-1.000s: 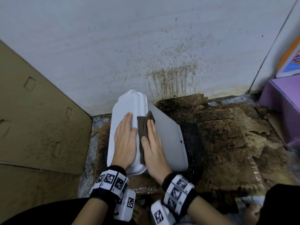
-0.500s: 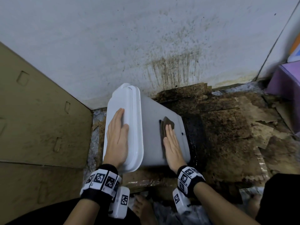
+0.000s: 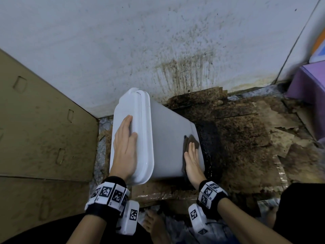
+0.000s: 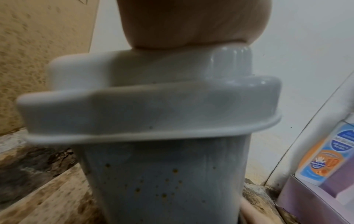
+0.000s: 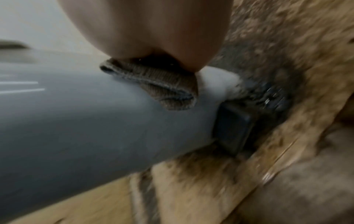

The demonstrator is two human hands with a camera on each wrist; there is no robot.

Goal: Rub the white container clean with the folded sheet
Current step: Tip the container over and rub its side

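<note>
The white container [image 3: 168, 141] is seen standing on stained cardboard [image 3: 246, 138] close to a spattered wall [image 3: 158, 41], its lid [image 3: 131, 110] covered by the left hand [image 3: 125, 147], which is laid flat with fingers straight and pressed together. The folded sheet [image 3: 190, 142], brown and ribbed, is pressed low against the container's side, near the dark base [image 5: 232, 128], by the flat right hand [image 3: 193, 159], fingers straight and together. Brown specks are noted on the container's near face in the left wrist view.

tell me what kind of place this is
Probably a grimy floor corner in a home or storeroom: a brown-spattered white wall, stained flattened cardboard sheets on the floor, and a tall tan cardboard panel.
</note>
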